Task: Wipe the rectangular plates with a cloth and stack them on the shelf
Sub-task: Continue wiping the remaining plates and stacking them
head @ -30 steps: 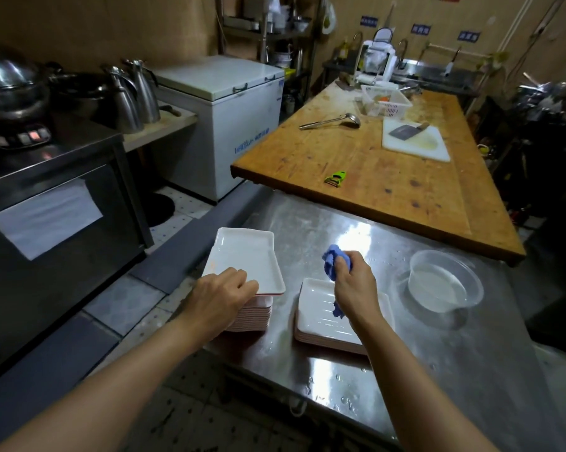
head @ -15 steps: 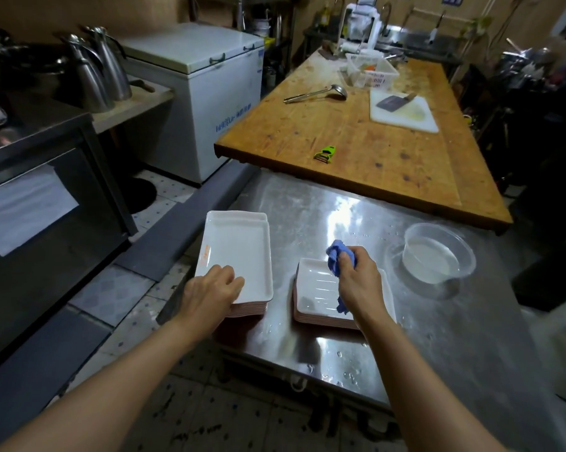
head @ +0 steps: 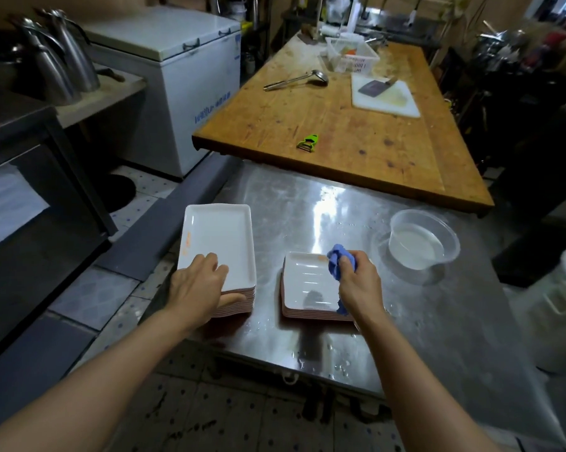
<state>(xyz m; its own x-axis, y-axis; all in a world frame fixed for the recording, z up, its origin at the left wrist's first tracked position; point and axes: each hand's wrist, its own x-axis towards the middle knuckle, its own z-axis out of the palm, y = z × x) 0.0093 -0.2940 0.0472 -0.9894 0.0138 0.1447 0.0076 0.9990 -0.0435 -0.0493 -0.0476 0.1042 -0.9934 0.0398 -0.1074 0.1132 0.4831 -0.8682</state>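
- We stand at a steel worktop (head: 307, 203), wet and glaring with reflected light.
- Beyond the steel worktop, touching its far edge, lies a long wooden table (head: 356, 132).
- Left of the wooden table sits a white chest freezer (head: 183, 76).
- Below the steel worktop we see a speckled tiled floor (head: 242, 415).
- Left of the freezer stands a dark steel cabinet (head: 30, 177).
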